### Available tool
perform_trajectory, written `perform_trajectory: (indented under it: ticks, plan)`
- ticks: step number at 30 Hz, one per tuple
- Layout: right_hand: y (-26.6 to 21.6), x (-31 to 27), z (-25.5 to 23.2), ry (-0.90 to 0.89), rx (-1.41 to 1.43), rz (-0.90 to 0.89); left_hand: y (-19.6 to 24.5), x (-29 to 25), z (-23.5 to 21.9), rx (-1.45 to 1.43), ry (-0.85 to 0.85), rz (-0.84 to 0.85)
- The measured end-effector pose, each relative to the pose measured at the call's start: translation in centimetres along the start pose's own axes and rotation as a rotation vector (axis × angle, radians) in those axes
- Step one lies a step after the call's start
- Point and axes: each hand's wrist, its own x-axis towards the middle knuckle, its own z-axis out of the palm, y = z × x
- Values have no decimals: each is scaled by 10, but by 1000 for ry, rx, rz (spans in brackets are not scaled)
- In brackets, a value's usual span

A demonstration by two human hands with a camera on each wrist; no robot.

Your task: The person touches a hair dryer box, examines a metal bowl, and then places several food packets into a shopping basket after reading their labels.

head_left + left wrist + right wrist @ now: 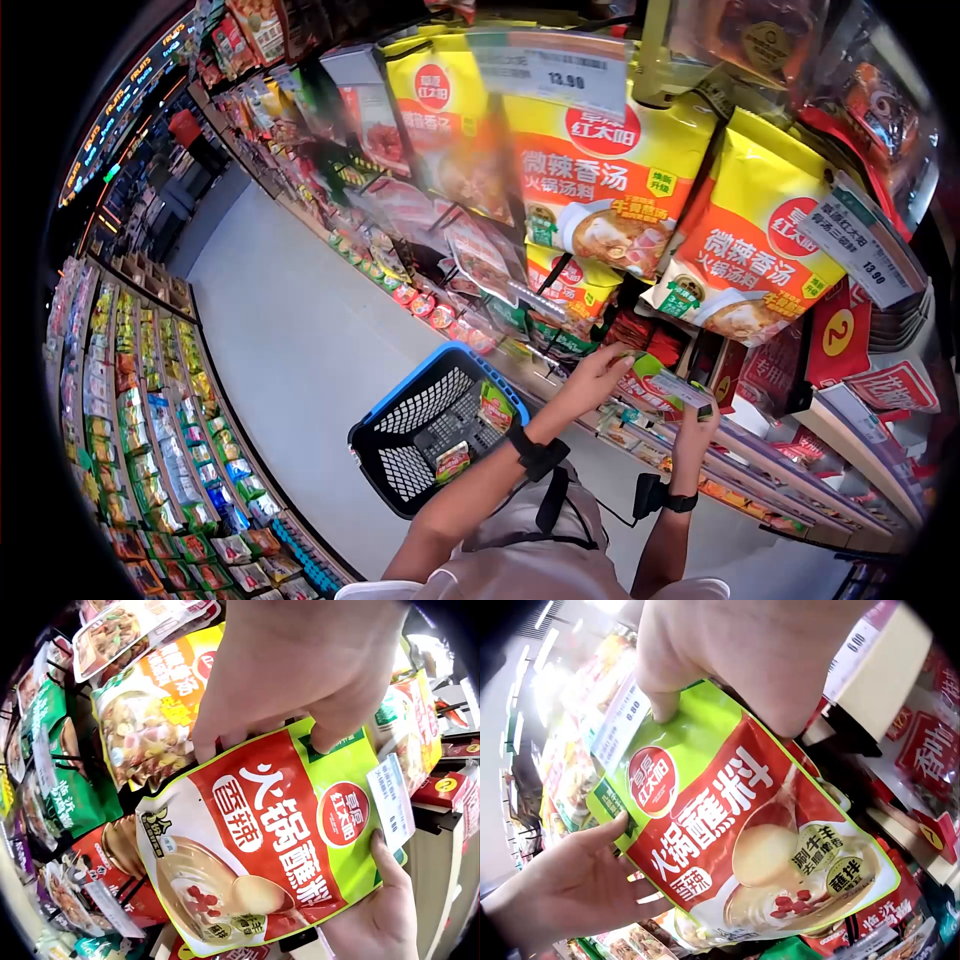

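1. Clamped on the green-and-red packet (652, 384), both hands have it by its edges. My left hand (600, 372) pinches it with the thumb on the green part of its front; my right hand (697, 428) has its thumb on the front near the opposite corner.
2. From the head view I see the left forearm (480, 455) slanting up and to the right, over the basket's edge, while the right forearm (668, 535) rises more steeply. Each wrist wears a black strap.
3. A white price tag (391, 801) marked 6.80 overlaps the packet's green end. Whether the packet hangs on a hook, I cannot tell.
4. Just beyond the left forearm, the blue-rimmed basket (378, 410) bears two small packets (453, 462), lying apart.
5. Above the hands hang large yellow bags (610, 180), with a tag (565, 78) reading 13.90 overlapping them.
6. Past the basket runs the pale floor (270, 300), with stocked shelves (150, 420) along its left side.
7. Farthest off, near the aisle's end, I make out a person in red (184, 127), too small for detail.
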Motion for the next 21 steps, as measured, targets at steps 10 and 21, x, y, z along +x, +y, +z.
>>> perform_trajectory:
  ticks: [10, 21]
  plan:
    - [-18, 19, 5, 71, -42, 12, -1, 25, 10, 39, -26, -87]
    - [-28, 31, 12, 86, 204, 76, -27, 44, 23, 134, 71, -24]
